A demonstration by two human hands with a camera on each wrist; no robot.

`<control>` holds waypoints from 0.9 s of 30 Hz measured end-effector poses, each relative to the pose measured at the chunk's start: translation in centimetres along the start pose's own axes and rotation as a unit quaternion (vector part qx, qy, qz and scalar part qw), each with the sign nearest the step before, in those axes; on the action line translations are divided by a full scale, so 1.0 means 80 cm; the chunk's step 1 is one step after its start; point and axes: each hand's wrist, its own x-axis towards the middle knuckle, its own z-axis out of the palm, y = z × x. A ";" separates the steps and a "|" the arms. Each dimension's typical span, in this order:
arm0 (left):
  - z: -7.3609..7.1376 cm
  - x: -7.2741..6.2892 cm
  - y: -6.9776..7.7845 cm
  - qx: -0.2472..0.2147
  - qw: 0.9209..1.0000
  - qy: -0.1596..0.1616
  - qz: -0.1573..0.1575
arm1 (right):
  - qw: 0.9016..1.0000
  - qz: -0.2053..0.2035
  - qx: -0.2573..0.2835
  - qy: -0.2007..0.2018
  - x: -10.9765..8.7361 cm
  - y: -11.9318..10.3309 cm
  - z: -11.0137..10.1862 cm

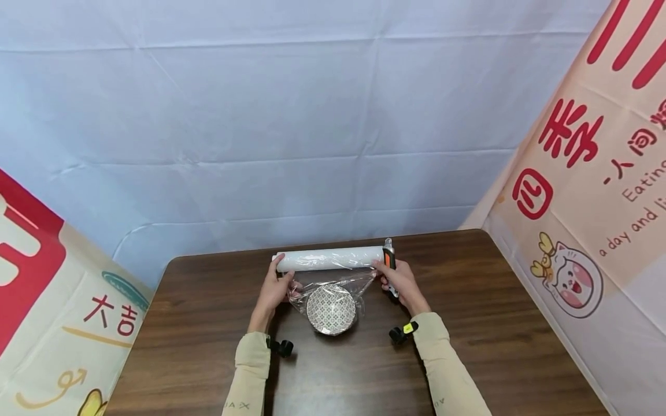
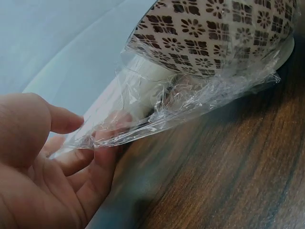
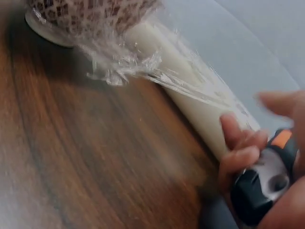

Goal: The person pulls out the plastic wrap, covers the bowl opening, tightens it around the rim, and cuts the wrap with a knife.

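A bowl with a brown floral lattice pattern (image 1: 331,309) sits on the table with clear cling film (image 2: 190,102) over it. The film stretches from the bowl to a white cling film roll (image 1: 330,259) lying crosswise behind it. At the roll's left end, my left hand (image 1: 274,287) holds the film's gathered edge between its fingers. My right hand (image 1: 403,282) grips a black and orange utility knife (image 1: 389,257) upright at the roll's right end. In the right wrist view, its fingertips (image 3: 229,131) are close by the film and roll, and the knife's grey and black handle (image 3: 267,169) shows in the palm.
The dark wooden table (image 1: 198,346) extends to both sides and in front of the bowl. A pale blue cloth backdrop (image 1: 250,115) hangs behind its far edge. Printed banners (image 1: 598,202) flank it. A black wrist camera (image 1: 283,348) is strapped to each wrist.
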 end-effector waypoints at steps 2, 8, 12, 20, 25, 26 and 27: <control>-0.001 0.001 0.000 -0.004 1.000 0.000 0.001 | 1.000 -0.005 -0.028 0.002 0.000 -0.001 0.000; -0.002 0.001 0.004 -0.019 1.000 -0.001 -0.001 | 0.999 0.000 -0.021 -0.028 0.004 -0.001 -0.009; -0.003 0.003 0.006 -0.027 1.000 0.003 -0.004 | 0.998 0.001 -0.032 -0.059 0.006 -0.002 -0.019; -0.008 0.004 0.006 -0.017 1.000 -0.024 -0.009 | 0.996 -0.005 -0.031 -0.082 0.008 -0.006 -0.026; -0.012 0.002 0.005 -0.018 0.999 -0.030 -0.015 | 0.995 -0.005 -0.020 -0.095 0.008 -0.005 -0.025; -0.014 0.002 0.005 -0.019 0.999 -0.030 -0.019 | 0.995 -0.002 -0.021 -0.100 0.007 -0.005 -0.025; -0.015 0.002 0.005 -0.019 0.999 -0.031 -0.023 | 0.994 0.002 -0.022 -0.103 0.006 -0.006 -0.026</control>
